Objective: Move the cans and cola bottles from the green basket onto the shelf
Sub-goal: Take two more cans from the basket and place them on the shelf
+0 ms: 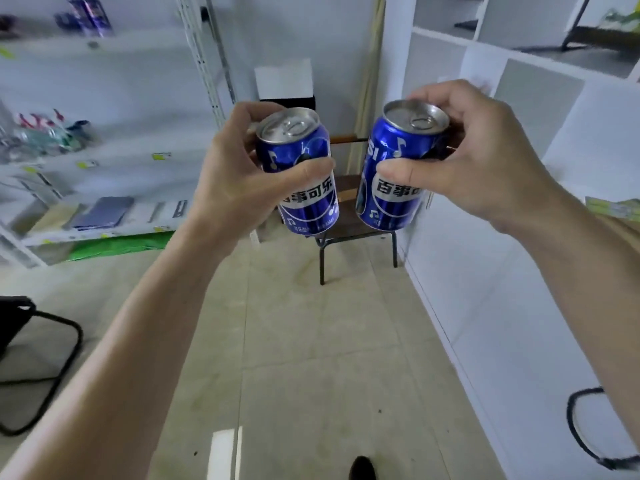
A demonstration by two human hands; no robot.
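Note:
My left hand (230, 168) grips a blue cola can (304, 202) round its upper half, thumb across the front. My right hand (485, 157) grips a second blue cola can (388, 199) the same way. Both cans are upright, silver tops showing, held side by side in the air at chest height and slightly apart. The white shelf (104, 161) stands at the left, with two blue cans (90, 15) on its top board. The green basket is not in view.
A small dark stool (360, 244) stands behind the cans against the back wall. White cubby units (519, 98) line the right side. A black chair base (41, 368) sits at lower left, a black cable loop (588, 427) at lower right. Tiled floor lies between.

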